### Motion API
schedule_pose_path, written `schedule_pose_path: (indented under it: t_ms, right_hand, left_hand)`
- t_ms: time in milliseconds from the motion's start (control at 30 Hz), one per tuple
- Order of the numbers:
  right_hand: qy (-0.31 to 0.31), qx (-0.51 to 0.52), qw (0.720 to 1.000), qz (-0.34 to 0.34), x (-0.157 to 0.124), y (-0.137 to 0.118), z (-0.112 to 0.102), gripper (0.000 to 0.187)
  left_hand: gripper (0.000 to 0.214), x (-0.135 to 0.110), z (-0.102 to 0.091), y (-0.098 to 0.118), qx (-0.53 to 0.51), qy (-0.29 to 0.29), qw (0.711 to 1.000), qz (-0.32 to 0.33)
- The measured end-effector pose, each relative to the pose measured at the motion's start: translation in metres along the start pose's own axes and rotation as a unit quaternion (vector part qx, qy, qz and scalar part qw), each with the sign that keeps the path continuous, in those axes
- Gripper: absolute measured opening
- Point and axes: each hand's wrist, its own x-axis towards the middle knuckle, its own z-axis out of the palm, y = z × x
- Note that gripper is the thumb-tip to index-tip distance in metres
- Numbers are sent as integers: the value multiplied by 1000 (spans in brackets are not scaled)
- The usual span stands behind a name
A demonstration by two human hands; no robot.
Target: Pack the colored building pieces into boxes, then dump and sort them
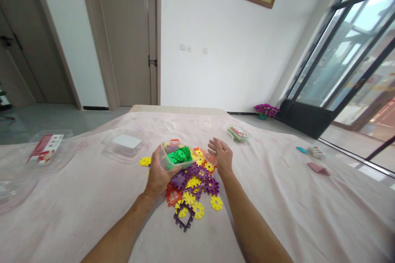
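My left hand [158,176] grips the near side of a clear plastic box [171,157] that is tilted and holds green, purple and orange interlocking pieces. Beneath and in front of it lies a pile of plastic pieces [194,192] in purple, yellow and orange, spread on the pink tablecloth [92,209]. My right hand [221,157] hovers at the right of the box, palm turned toward it, fingers loosely curved and apart, holding nothing. One yellow gear piece [145,161] lies alone left of the box.
A clear lid [125,144] sits left of the box. Another clear container with a red card [46,150] is at far left. A small packet [238,133] lies beyond my right hand. Small items [314,160] rest near the right edge. A door and glass sliding doors stand behind.
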Motion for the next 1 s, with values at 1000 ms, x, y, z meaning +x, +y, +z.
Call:
schedule_pose_path:
  t_ms: [1000]
  right_hand:
    - [-14,-130,977,-170,-14,10,10,34]
  left_hand:
    - [92,41,-32,42,122,-41,968,216]
